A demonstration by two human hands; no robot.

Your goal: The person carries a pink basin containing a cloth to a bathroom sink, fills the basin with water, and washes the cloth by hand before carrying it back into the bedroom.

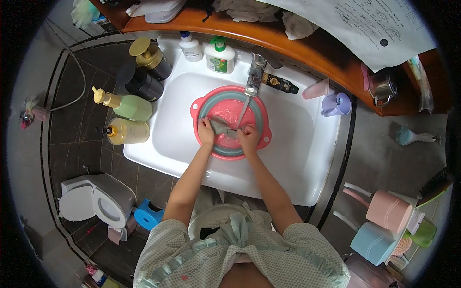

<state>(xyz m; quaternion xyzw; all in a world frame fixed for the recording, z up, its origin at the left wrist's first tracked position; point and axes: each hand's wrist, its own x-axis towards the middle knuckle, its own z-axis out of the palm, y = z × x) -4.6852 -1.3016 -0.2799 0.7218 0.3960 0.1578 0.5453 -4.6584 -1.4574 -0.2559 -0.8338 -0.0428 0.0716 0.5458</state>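
Patterned clothing (pixel 206 247) sits behind the left hand (pixel 206 132) and right hand (pixel 248 138). Both, curled nearly closed, grip grey cloth (pixel 224 128).

A wide, glossy white sink (pixel 297 158) bore a round pink-and-grey basin (pixel 260 114) in its bowl. On its back ledge stood a blue-capped white bottle (pixel 191 49) and a white bottle with a green pump (pixel 220 58).
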